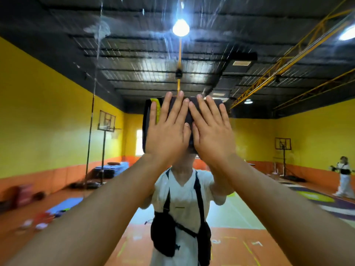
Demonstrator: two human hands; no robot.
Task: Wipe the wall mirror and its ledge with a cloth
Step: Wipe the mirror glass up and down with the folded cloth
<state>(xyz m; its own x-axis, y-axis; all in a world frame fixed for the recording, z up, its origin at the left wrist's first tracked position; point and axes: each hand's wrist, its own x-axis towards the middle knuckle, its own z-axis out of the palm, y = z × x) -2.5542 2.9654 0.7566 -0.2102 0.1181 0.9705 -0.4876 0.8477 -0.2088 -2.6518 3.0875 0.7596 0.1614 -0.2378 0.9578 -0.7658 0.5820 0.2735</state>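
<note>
- Both forearms reach up and forward from the bottom corners and meet at the centre of the view.
- Left hand (167,129) lies flat with its fingers straight and slightly spread, palm pressing on the cloth (216,103). It grips nothing.
- Right hand (211,131) is just beside it in the same way, fingers straight and fanned, palm on the cloth. The two thumbs touch in the middle.
- Dark cloth with a yellow-green stripe at its upper left sits under both palms, held flat against the mirror (99,31) at about head height. It shows past the fingertips and to the left of the left hand.
- Mirror glass fills the whole view, with pale wet streaks and smears across its upper part.
- Reflected behind the hands is a person in a white shirt (182,192) with black straps and a black bag (163,233) across the front, arms raised.
- Farther out in the reflection are yellow walls, an orange floor and a dark ceiling with a lit bulb (180,27).
- A basketball hoop (106,120) stands at the left, and a second person (343,175) stands far off on the right.
</note>
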